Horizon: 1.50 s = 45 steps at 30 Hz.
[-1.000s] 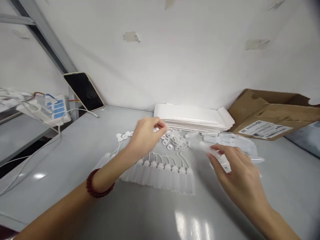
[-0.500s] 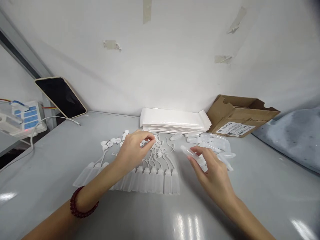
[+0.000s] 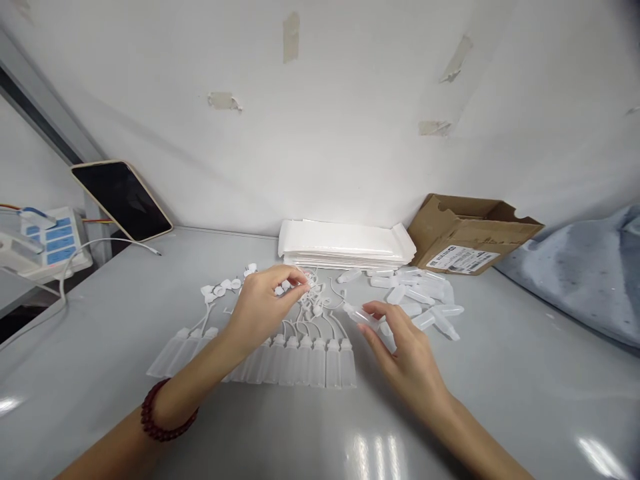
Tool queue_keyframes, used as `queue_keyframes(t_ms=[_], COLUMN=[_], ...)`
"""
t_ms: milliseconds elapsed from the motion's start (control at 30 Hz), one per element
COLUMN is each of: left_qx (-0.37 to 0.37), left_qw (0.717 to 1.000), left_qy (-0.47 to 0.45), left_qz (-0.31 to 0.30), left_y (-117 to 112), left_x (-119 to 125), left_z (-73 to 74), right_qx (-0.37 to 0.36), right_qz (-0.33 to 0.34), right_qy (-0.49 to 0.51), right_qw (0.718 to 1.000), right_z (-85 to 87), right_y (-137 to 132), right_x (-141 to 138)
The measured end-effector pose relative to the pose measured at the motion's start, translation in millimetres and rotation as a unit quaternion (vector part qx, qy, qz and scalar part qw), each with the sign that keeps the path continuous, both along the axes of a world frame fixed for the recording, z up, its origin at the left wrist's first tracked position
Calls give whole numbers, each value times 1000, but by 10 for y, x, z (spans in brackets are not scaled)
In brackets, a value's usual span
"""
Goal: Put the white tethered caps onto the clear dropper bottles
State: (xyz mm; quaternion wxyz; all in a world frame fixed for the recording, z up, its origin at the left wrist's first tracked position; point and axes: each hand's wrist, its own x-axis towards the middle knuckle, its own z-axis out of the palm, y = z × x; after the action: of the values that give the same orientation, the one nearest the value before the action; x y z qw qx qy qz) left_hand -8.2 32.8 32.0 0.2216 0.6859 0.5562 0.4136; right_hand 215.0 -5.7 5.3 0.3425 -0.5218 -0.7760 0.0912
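Observation:
My right hand [image 3: 400, 343] pinches a small translucent plastic bottle [image 3: 361, 316] between thumb and fingers, its neck tilted up to the left. My left hand [image 3: 267, 300], a beaded bracelet on its wrist, has thumb and fingertips pinched together at the tangle of white cap straps [image 3: 316, 293]. Whatever lies between those fingertips is too small to make out. In front of the tangle, a row of translucent bottles [image 3: 300, 365] lies side by side with thin straps at their necks. My left forearm hides part of that row. Loose bottles [image 3: 425, 290] are heaped beyond my right hand.
White padded envelopes [image 3: 345, 241] are stacked against the wall, beside an open cardboard box [image 3: 467, 233]. Several white caps [image 3: 220, 290] lie left of my left hand. A phone [image 3: 123, 200] leans at the left by a power strip [image 3: 57, 243] and cable. Grey-blue fabric [image 3: 585, 267] is at right.
My right hand has moved left with the bottle, bringing its neck closer to the strap tangle. My left hand stays pinched in nearly the same place. The view has shifted slightly.

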Motion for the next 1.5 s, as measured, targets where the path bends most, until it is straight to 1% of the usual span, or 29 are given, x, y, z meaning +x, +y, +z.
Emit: queue_keyframes(t_ms=[233,567,633,733,800,867,1067,1233,1500], left_qx=[18,39,37,24,19,18,18,26,70], left_qw=[1000,999,999,999,999,999,999,998,997], left_qy=[-4,7,3,-11,-21,-31,-45,-47,-39], left_qz=[14,11,19,30,37,40,21,12,-19], left_y=[-10,-12,-7,14,32,45,29,5,-36], left_x=[-1,18,20,21,23,24,14,9,72], left_z=[3,-43,-55,-63,-63,-62,-58,-50,-25], right_qx=[17,-2,5,22,40,42,-24,-10,0], right_qz=[11,15,6,-24,-27,-24,-30,-16,38], right_qy=[12,27,36,56,64,71,95,89,72], right_qw=[1000,1000,999,998,997,996,995,996,997], right_z=[-19,-23,-10,12,21,26,37,44,37], right_y=[11,-4,0,18,35,53,79,77,9], right_x=[-11,-6,-8,-22,-34,-43,-57,-54,-98])
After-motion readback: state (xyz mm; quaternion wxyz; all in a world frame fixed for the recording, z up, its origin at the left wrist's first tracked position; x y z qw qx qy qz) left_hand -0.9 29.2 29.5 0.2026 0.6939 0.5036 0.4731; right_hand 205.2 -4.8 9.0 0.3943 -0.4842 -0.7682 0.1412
